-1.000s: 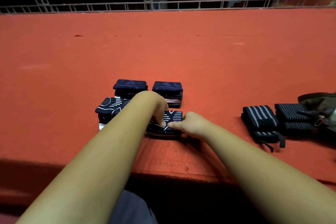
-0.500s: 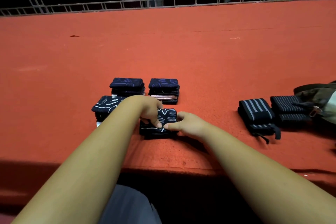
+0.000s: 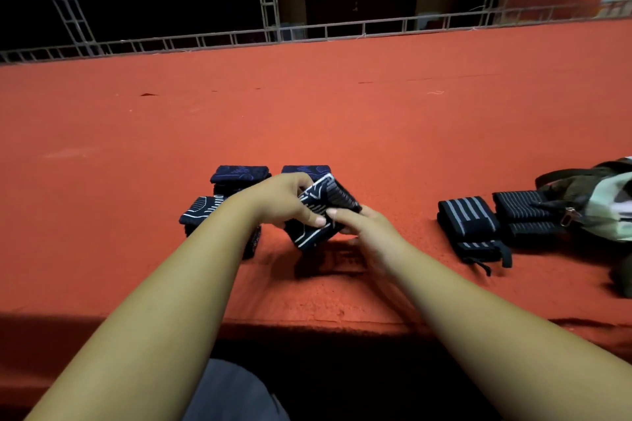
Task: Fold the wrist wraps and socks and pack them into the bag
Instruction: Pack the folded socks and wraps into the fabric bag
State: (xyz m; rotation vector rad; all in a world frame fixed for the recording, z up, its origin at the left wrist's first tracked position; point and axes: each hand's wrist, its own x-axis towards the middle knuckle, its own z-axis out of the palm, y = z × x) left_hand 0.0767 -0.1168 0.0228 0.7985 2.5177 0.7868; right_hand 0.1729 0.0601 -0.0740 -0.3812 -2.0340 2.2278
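Head view shows your left hand and right hand both gripping one folded sock bundle, black with white lines, held tilted between your curled fingers. Just beyond your left fingers sit two navy sock stacks. Another patterned bundle lies partly hidden behind your left wrist. Well to the right of your right fingers lie a near wrist wrap and a far wrist wrap, the far one touching the bag, all on red carpet.
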